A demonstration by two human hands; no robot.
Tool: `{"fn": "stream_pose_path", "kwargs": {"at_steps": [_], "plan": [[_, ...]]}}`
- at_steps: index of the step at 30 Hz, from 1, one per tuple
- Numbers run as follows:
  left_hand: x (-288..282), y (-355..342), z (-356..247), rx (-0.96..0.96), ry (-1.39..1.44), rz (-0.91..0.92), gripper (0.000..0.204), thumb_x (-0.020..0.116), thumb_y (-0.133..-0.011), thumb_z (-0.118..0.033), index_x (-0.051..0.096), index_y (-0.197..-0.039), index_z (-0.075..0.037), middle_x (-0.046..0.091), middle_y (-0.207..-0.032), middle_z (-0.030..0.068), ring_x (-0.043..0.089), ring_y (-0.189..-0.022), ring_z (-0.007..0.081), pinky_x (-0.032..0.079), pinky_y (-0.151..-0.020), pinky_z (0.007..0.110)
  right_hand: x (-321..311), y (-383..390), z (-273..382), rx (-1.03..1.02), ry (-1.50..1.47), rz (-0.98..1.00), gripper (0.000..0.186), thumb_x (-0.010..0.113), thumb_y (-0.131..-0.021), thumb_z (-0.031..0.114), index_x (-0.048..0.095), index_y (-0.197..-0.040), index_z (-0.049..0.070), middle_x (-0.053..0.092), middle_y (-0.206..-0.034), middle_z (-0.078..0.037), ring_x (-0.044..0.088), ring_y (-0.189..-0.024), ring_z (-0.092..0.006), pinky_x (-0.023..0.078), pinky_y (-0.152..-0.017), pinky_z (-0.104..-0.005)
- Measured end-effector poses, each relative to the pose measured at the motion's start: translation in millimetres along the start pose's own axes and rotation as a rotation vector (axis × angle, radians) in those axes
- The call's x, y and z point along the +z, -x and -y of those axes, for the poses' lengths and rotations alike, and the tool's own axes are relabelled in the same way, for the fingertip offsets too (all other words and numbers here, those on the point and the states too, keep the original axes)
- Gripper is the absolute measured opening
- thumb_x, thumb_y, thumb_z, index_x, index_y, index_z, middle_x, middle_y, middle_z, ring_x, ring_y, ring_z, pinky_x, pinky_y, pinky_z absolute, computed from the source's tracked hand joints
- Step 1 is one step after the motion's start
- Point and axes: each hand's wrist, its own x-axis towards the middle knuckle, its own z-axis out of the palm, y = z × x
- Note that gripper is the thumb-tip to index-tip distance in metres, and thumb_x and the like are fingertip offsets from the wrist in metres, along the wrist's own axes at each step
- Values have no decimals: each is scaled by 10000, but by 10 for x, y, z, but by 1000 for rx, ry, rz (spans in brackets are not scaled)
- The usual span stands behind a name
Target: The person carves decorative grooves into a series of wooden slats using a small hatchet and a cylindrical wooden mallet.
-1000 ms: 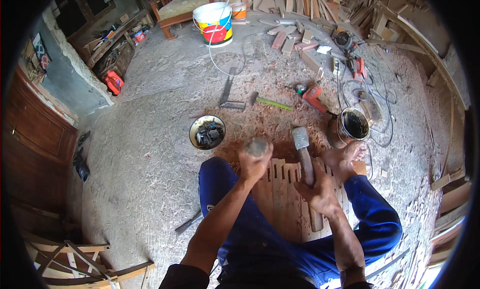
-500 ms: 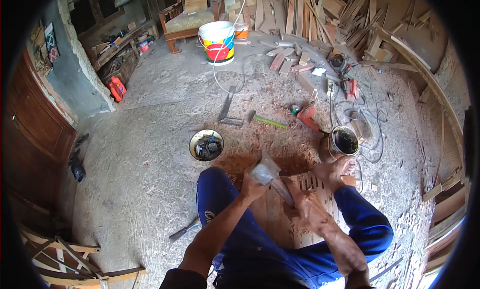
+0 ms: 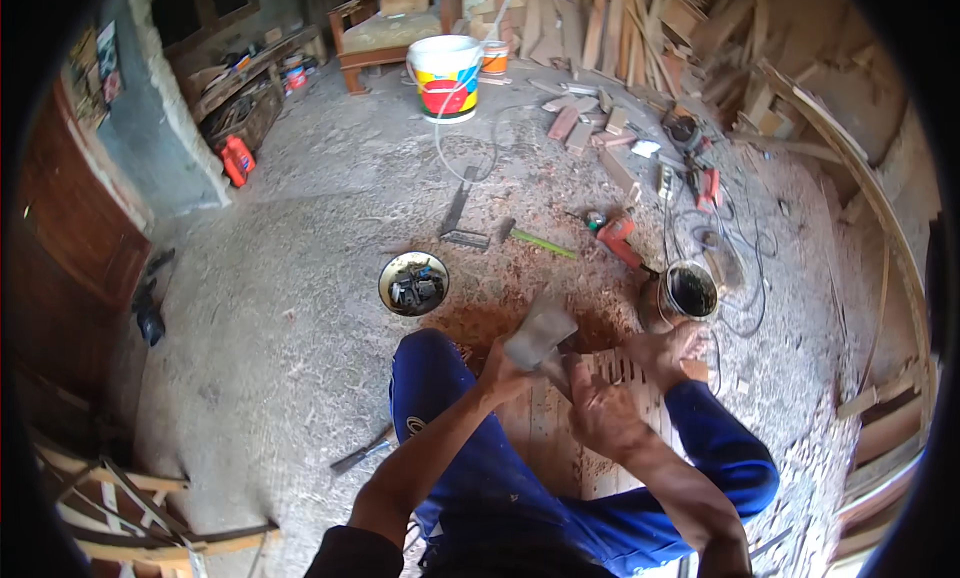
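My right hand (image 3: 605, 413) is closed on the handle of a hammer with a blurred grey head (image 3: 540, 340). That head hangs over my left hand (image 3: 500, 378), which is closed on something upright that it mostly hides. Both hands are above slotted wooden boards (image 3: 530, 433) between my legs, with wood shavings around them. My bare right foot (image 3: 665, 348) rests by the far end of the boards. A metal tool (image 3: 355, 456), probably a chisel, lies beside my left leg. A bowl of small dark items (image 3: 413, 284) sits beyond my left knee.
A dark-filled pail (image 3: 685, 296), orange power tool (image 3: 618, 240), green-bladed tool (image 3: 540, 242), metal square (image 3: 463, 236) and loose cables (image 3: 735, 248) lie ahead. Farther back are a colourful bucket (image 3: 443, 88), chair (image 3: 385, 38) and wood offcuts (image 3: 590, 123). A curved timber (image 3: 855, 158) stands right.
My right hand has swung the hammer head leftward, from beside my left hand to over it. My left hand has dipped slightly lower in the picture.
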Motion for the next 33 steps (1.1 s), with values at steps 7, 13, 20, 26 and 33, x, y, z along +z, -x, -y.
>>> {"fn": "stream_pose_path", "kwargs": {"at_steps": [7,13,20,26,33], "plan": [[57,-354,584,-52,-491,98,191,802,-833,-162,671,-911,-48,716,-866,80,686,-758,201,537,-680,347,609,159,69,312,-987,-201,563,653,-851,104,413,-1336,-52,626,-681,-131,622,-522,-277,516,-489,-395],[-132,28,-25,-119,32,-107,240,801,-839,-144,616,-725,-45,666,-686,15,615,-583,111,487,-548,306,1230,291,-139,571,-1480,10,502,705,-819,108,493,-1260,-5,565,-631,-56,572,-468,-168,474,-422,-320],[-145,-653,-988,281,-329,-121,194,770,-866,-78,589,-803,-52,607,-667,17,583,-586,113,454,-529,266,1703,293,-283,781,-1941,3,363,694,-849,135,528,-1162,55,541,-716,-28,511,-474,-149,452,-429,-312],[-196,-712,-13,-48,-41,-149,209,816,-843,-121,625,-841,-38,627,-673,17,589,-553,109,485,-511,262,1740,352,-786,763,-1973,168,295,711,-881,225,546,-1109,135,536,-728,2,496,-490,-112,424,-435,-278],[-46,-460,93,-132,-6,-153,200,803,-831,-102,617,-782,-45,641,-691,-3,589,-617,102,477,-594,303,1802,399,-856,668,-2020,210,272,711,-891,267,552,-1071,139,511,-719,26,482,-487,-94,414,-441,-269]]}}
